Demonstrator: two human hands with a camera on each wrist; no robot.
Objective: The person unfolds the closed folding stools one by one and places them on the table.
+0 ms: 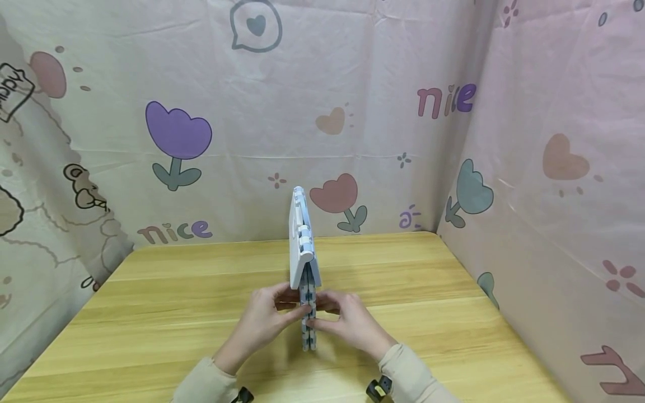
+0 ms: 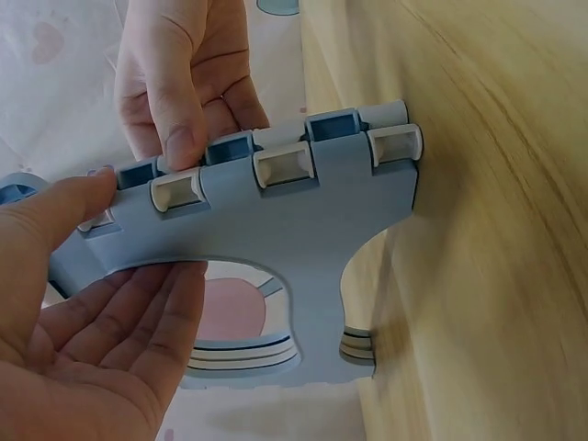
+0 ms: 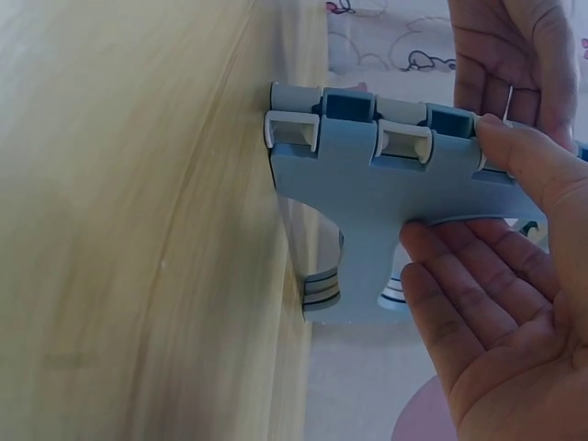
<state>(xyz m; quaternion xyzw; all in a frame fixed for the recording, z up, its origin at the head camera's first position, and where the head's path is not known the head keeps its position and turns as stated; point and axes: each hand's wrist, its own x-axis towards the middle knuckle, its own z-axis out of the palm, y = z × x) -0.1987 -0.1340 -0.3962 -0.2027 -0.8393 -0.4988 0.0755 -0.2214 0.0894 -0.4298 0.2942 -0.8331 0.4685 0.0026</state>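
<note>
A blue and white plastic folding stool [image 1: 304,246] stands upright on the wooden table, its legs folded flat against each other and its white top panels hanging in a narrow tent shape. My left hand [image 1: 267,314] grips the folded legs from the left, the thumb over the hinged edge. From the opposite side my right hand [image 1: 351,322] holds them too, thumb on that same edge. In the left wrist view, the fingers of the left hand reach into the curved cutout of a blue leg panel [image 2: 303,211]. White hinge knuckles [image 3: 404,140] alternate with blue ones along the edge.
The yellow wood-grain table [image 1: 201,280] spreads out around the stool. Behind it hangs a pale cloth [image 1: 252,112] printed with tulips and hearts, and more of this cloth [image 1: 554,235] drops along the right side.
</note>
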